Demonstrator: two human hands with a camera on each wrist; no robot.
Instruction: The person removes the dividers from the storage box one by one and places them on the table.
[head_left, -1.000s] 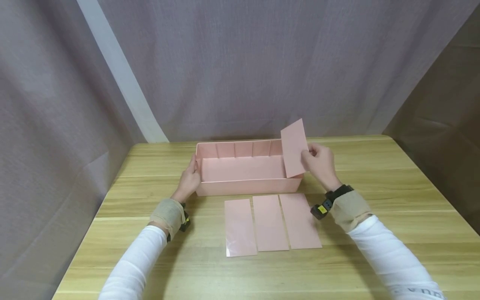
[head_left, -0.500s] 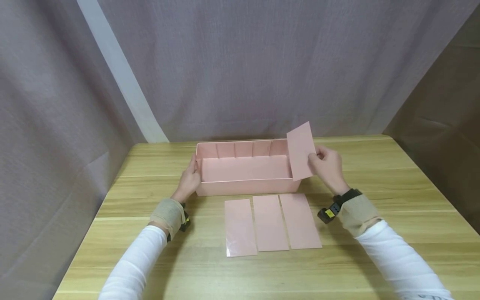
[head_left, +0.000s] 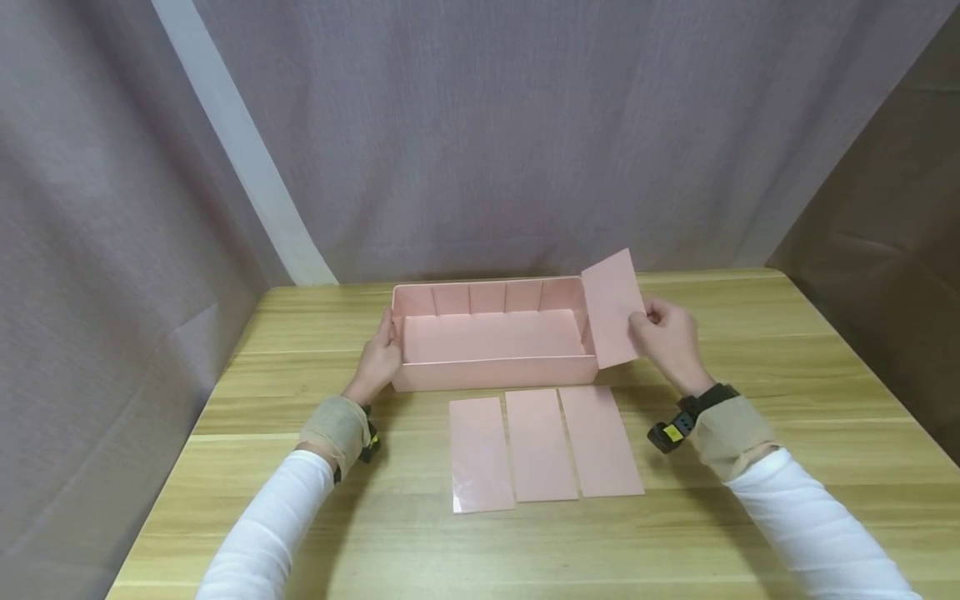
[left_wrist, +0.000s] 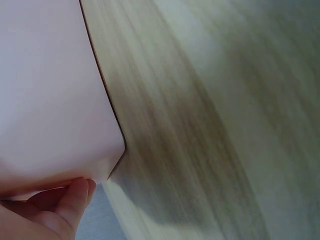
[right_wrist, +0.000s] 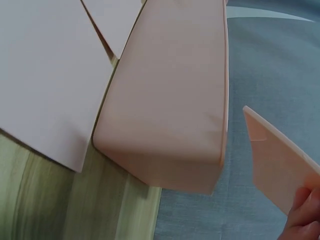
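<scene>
A long pink open box (head_left: 495,371) sits on the wooden table (head_left: 787,350), with slot ribs along its far inner wall. My left hand (head_left: 380,357) grips the box's left end (left_wrist: 55,100), fingers curled on its wall. To the right of the box, my right hand (head_left: 667,337) pinches a pink divider panel (head_left: 613,307) and holds it upright in the air beside the box's right end (right_wrist: 170,115); the same panel (right_wrist: 280,165) shows in the right wrist view.
Three flat pink panels (head_left: 540,446) lie side by side on the table in front of the box. Grey curtains (head_left: 480,133) hang behind the table and on both sides.
My right hand has carried the divider panel to the right, from over the box's right end to outside it. The left hand and the box have stayed put.
</scene>
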